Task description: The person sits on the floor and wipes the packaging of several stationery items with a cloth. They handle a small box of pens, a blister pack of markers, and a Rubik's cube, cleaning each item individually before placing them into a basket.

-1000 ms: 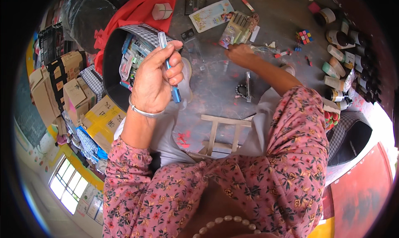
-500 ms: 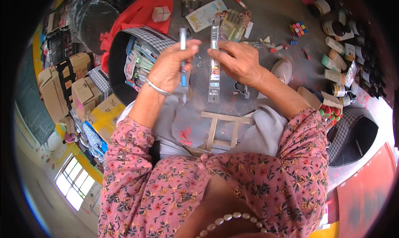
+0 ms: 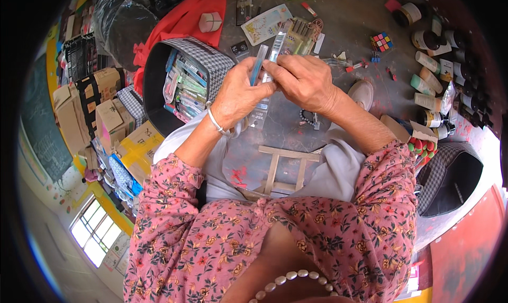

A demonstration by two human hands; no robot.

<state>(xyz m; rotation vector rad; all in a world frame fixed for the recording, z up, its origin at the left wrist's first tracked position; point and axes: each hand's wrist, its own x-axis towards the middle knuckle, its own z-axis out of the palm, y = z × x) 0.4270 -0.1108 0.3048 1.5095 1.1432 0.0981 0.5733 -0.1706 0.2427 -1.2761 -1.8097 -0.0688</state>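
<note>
My left hand (image 3: 239,94) is closed around a slim blue and silver pen (image 3: 258,64), held nearly upright. My right hand (image 3: 308,81) pinches a long, narrow clear plastic packet (image 3: 276,45) with a barcode near its upper end. Both hands meet over the packet's middle, and the left fingertips touch or nearly touch it. The packet's lower end (image 3: 258,118) shows below the fingers. Whether anything is inside it is hidden by the hands. Left of the hands, a houndstooth-patterned bin (image 3: 214,54) lies tipped, with several packed pens (image 3: 188,86) inside.
A colourful puzzle cube (image 3: 381,40), a beaded bracelet (image 3: 307,118) and an illustrated card (image 3: 266,24) lie on the floor. Several bottles (image 3: 427,60) line the right side. Cardboard boxes (image 3: 114,126) stand at left. A wooden frame (image 3: 288,154) sits between my legs.
My left hand has moved right with the pen, up against the packet and my right hand. The packet now tilts, its lower end swung left.
</note>
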